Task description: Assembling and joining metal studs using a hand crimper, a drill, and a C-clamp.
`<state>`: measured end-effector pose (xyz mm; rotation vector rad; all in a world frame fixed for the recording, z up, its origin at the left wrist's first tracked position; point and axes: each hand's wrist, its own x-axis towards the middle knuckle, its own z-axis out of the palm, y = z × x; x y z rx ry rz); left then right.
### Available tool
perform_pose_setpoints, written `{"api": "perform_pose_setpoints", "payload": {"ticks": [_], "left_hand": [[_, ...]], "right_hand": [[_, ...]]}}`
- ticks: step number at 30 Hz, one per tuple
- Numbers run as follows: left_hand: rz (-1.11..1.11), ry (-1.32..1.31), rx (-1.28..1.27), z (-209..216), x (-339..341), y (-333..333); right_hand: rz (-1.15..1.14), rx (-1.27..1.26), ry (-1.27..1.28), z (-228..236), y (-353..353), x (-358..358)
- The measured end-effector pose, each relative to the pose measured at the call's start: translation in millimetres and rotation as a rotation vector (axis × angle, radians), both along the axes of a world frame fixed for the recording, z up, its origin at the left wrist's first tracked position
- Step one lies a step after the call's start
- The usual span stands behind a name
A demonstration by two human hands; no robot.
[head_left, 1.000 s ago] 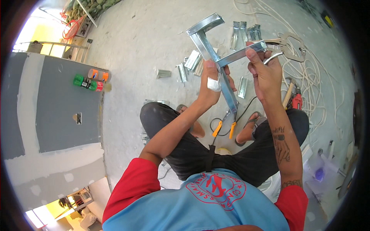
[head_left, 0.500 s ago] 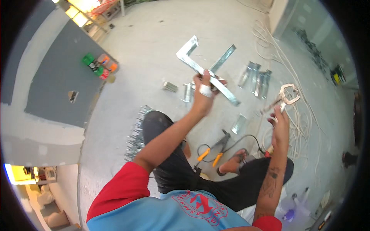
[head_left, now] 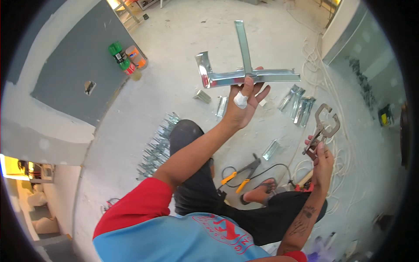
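Up in front of me, my left hand point(head_left: 242, 104) grips a shiny metal bracket point(head_left: 227, 79) between thumb and fingers. The bracket is a long channel strip with a bent-up end on the left and another strip standing up from its middle. Off to the right, my right hand point(head_left: 322, 163) is closed round the handles of a locking C-clamp point(head_left: 328, 121). The clamp's curved jaws point away from me, apart from the bracket, and nothing is between them.
Short metal channel pieces point(head_left: 303, 112) lie on the floor ahead. Yellow-handled snips point(head_left: 242, 174) rest between my feet. A pile of metal pieces point(head_left: 155, 150) sits left of my knee. White cable point(head_left: 345, 144) is coiled at right. Bottles point(head_left: 124, 61) stand against the left wall.
My left hand has turned the bracket, so its long strip now lies nearly level and the middle strip points away. The clamp has turned and come slightly nearer me. My view has shifted.
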<state>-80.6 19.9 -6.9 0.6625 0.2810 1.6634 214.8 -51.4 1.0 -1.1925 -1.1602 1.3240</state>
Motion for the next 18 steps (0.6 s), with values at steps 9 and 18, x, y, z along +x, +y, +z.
{"api": "perform_pose_setpoints", "payload": {"ticks": [9,18], "left_hand": [[0.089,0.118,0.055,-3.5,-4.5,0.7],[0.019,0.188,-0.081,-12.8,3.5,1.8]], "right_hand": [[-0.084,0.235,-0.268,29.9,-3.4,1.2],[0.394,0.593,-0.940,111.9,44.4,-3.8]]}}
